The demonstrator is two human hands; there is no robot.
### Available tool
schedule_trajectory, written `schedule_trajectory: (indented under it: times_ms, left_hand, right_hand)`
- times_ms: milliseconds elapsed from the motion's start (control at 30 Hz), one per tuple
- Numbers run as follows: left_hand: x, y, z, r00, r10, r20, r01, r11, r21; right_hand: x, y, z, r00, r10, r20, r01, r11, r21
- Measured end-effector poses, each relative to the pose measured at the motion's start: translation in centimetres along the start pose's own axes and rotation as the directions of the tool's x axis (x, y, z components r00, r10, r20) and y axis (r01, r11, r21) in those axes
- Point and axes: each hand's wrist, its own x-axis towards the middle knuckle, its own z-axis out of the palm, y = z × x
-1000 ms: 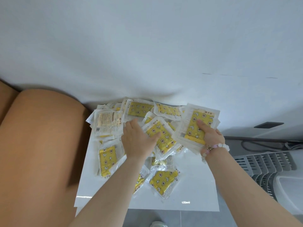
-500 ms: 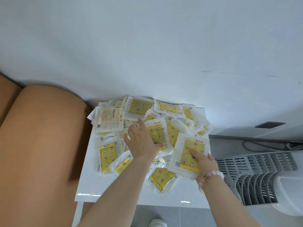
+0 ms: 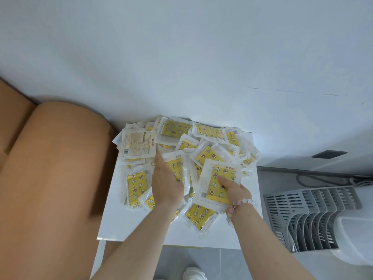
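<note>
A white shoe (image 3: 194, 274) is poking into the bottom edge, cut off by the frame, and two bare forearms are reaching up over the white desk (image 3: 145, 229). The right hand (image 3: 235, 190), wearing one beaded bracelet (image 3: 241, 205), is grasping a yellow packet (image 3: 219, 182) at its near end: the thumb is pressing on the patterned face, while the other fingers are hiding underneath it. That packet is tilting up above the rest, just right of the left hand (image 3: 166, 184). The left hand is lying palm down on the pile (image 3: 207, 156), covering the near end of a second packet (image 3: 176, 164); its fingertips are sinking among the wrappers, so I cannot tell whether they are gripping or only pressing. The pile is spreading across the far half of the desk, with at least a dozen yellow faces showing and one label-side packet (image 3: 138, 143) at the far left; overlaps are hiding the exact number. A tan cushion (image 3: 50, 178) is flanking the desk on the left, a grey slatted unit (image 3: 312, 215) on the right, partly cut off. A pale wall (image 3: 181, 57) is filling the distance.
</note>
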Motion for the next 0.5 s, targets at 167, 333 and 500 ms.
schedule_trajectory:
  times_ms: [167, 333, 500]
  left_hand:
    - [0.3, -1.8, -1.1, 0.981, -0.108, 0.159, 0.125, 0.987, -0.101]
    - [-0.2, -2.1, -3.8, 0.92, -0.142, 0.366, 0.267, 0.91, -0.318]
    - [-1.8, 0.2, -9.3, 0.908, -0.1, 0.407, 0.324, 0.783, -0.531]
  right_hand:
    - [-0.8, 0.3, -0.2, 0.998, 0.023, -0.05, -0.025, 0.999, -0.028]
    - [-3.6, -0.8, -0.5, 0.999, 0.032, -0.032, -0.035, 0.995, -0.09]
    - [-9.1, -3.8, -0.1, 0.998, -0.004, 0.057, 0.013, 0.987, -0.16]
